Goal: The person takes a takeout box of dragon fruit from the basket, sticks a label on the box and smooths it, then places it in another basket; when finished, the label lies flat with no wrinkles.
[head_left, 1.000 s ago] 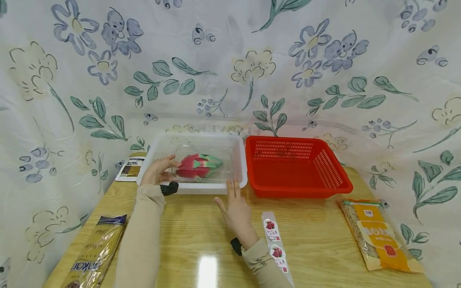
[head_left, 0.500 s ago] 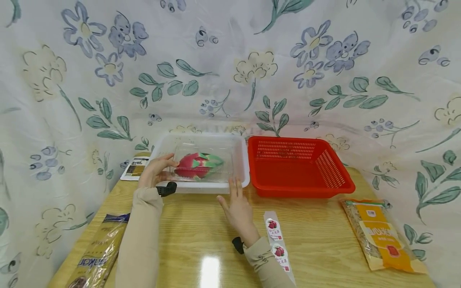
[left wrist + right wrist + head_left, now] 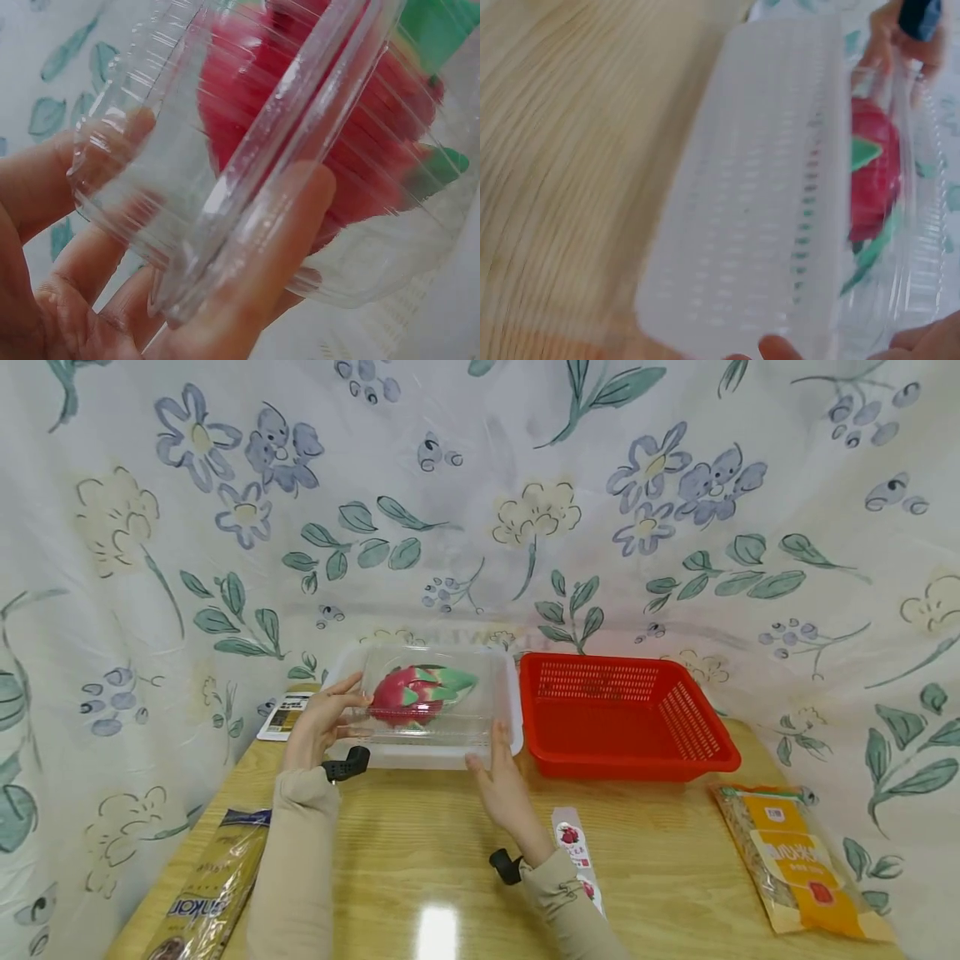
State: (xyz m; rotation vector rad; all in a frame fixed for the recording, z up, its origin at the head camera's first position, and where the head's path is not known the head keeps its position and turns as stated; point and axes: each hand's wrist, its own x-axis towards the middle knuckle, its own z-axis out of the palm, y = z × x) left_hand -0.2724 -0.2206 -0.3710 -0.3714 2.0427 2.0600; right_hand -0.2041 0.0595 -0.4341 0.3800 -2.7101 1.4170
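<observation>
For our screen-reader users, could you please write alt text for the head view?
Both hands, left hand and right hand, hold a clear clamshell box containing a dragon fruit above a white basket, beside an empty red basket.

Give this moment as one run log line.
left hand: grips clear plastic clamshell box with pink dragon fruit | right hand: touches box | over white basket

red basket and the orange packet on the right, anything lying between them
Nothing. In the head view only bare wooden table separates the red basket from the orange packet; the sticker strip lies further left, near the right wrist.
</observation>
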